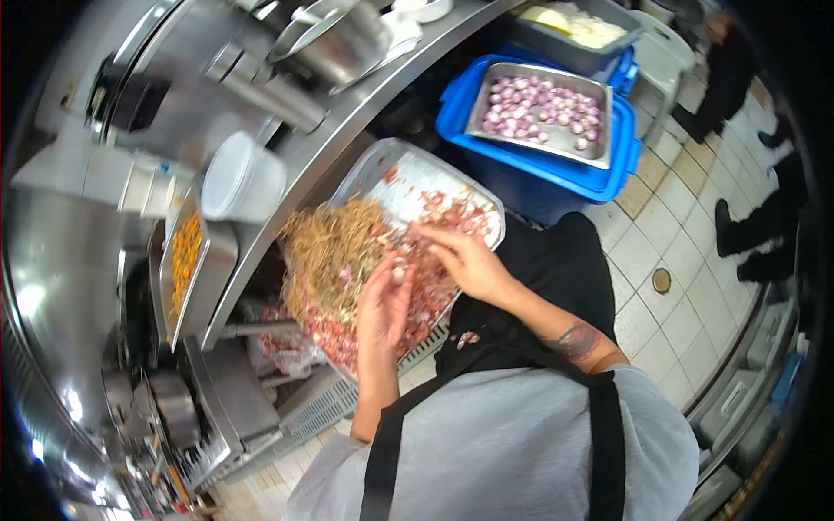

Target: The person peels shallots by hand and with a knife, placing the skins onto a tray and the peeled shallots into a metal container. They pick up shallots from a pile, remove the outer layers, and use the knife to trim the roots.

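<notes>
My left hand [384, 300] is over a large clear tub [365, 165], its fingers curled round a small pale peeled shallot [398, 274]. My right hand [465, 260] is just to the right, its fingertips pinched together near the middle of the tub; what they hold, if anything, is too small to make out. Dry straw-coloured stalks [326, 252] fill the tub's left side. Reddish shallots and loose skins [447, 213] lie in the rest of it. Beyond the tub, peeled purple-white shallots [530, 104] sit in a metal tray [565, 149].
The metal tray rests on a blue bin [617, 178]. Behind it stands a grey container [556, 48] of pale food. A steel counter [300, 161] on the left holds a white bucket [241, 178] and a pot [334, 43]. Other people's legs [756, 226] show at the right.
</notes>
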`<state>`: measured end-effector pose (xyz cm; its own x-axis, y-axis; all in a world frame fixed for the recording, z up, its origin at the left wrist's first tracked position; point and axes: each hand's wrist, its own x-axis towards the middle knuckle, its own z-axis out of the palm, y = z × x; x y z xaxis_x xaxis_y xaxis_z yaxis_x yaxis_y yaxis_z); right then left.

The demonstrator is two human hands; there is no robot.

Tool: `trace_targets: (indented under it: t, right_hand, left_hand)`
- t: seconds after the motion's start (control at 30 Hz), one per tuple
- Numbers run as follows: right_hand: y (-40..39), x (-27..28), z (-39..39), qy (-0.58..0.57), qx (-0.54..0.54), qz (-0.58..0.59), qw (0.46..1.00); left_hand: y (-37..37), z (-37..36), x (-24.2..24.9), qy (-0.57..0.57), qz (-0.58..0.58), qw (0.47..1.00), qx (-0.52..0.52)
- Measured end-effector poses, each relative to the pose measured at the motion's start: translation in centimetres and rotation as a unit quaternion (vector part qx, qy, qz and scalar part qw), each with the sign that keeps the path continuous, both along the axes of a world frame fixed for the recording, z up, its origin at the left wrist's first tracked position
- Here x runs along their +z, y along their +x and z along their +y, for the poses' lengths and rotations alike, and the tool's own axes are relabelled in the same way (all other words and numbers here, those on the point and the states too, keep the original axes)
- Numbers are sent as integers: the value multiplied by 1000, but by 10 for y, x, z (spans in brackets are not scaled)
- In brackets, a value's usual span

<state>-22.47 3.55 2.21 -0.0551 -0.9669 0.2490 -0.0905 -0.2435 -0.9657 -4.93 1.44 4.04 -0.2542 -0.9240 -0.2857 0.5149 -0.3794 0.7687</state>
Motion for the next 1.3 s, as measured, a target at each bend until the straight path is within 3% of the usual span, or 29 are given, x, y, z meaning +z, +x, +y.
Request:
trace_targets:
  t: [0.1,0.13,0.2,0.3,0.43,0.53,0.57,0.7,0.87,0.93,1.0,1.07,1.1,1.2,1.3]
  right_hand:
    - [-1,-30,-10,-110,-109,37,987]
    - [-7,-22,-4,19,-51,-29,998]
    - [-5,-49,-13,46,-19,-121,991]
    - [-13,-40,-5,171,6,-245,954]
    - [-14,-48,-6,159,1,-241,957]
    - [-13,-53,-5,166,14,-242,956]
    - [-14,-55,-6,164,13,-243,956]
    - [-16,-51,-4,169,20,-218,961]
    - [-10,-58,-7,131,8,-183,974]
    - [-10,-55,-6,142,5,-189,972]
    - [-6,-68,-11,103,-25,-156,982]
    - [-3,-80,-14,62,-65,-98,991]
    - [-3,-75,-14,53,-82,-66,993]
    - [-9,-57,-4,89,-73,-25,993]
    - [-9,-53,-4,112,-60,-57,990]
  left_hand:
    - [-21,-23,0,-4,-6,1000,20]
    - [-31,-38,3,-7,-5,1000,10]
    - [-63,-73,7,-69,4,997,-25]
    - [-130,-112,34,-113,3,988,-108]
    - [-209,-141,55,-104,-15,970,-221]
    - [-233,-131,72,-130,-8,969,-211]
    - [-228,-133,70,-169,8,955,-244]
    - [-190,-125,79,-245,5,945,-215]
    - [-92,-134,42,-267,-182,944,-72]
    - [-46,-144,3,-268,-304,911,-70]
    - [-4,-136,-24,-259,-505,817,-106]
    - [18,-117,-42,-399,-685,609,-18]
    - [12,-98,-28,-365,-701,612,-10]
    - [22,-91,-39,-443,-704,554,-12]
    - [19,-89,-41,-447,-727,520,-32]
